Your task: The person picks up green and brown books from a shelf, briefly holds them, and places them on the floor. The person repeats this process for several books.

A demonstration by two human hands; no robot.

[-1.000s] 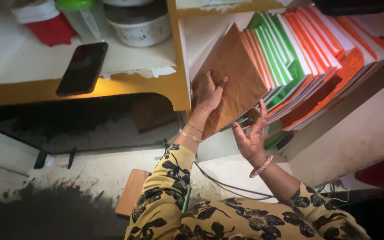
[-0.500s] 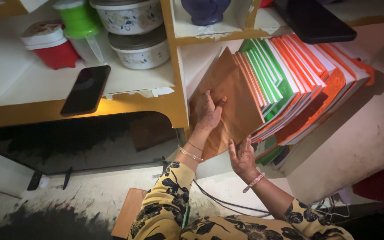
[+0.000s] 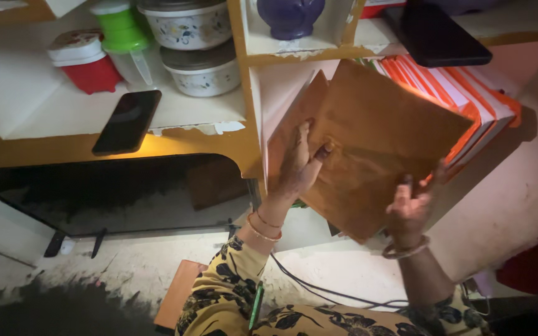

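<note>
A large brown-covered book (image 3: 381, 143) is tilted out in front of a leaning row of orange and white notebooks (image 3: 462, 93) in a shelf compartment. My right hand (image 3: 413, 205) grips the brown book at its lower right edge. My left hand (image 3: 300, 163) presses flat against another brown-covered book (image 3: 287, 134) standing at the left of the compartment, fingers up. Both arms wear yellow sleeves with a dark flower print and bangles at the wrists.
A black phone (image 3: 127, 122) lies on the left shelf near a red container (image 3: 87, 62), a green-lidded jug (image 3: 122, 40) and two stacked lidded bowls (image 3: 194, 43). A purple pot (image 3: 291, 15) and a dark flat device (image 3: 437, 34) sit above. Cables (image 3: 319, 289) trail below.
My right hand has pulled a brown-covered book out of the row and swung it flat toward me, hiding the green notebooks. My left hand stays pressed on the leftmost book.
</note>
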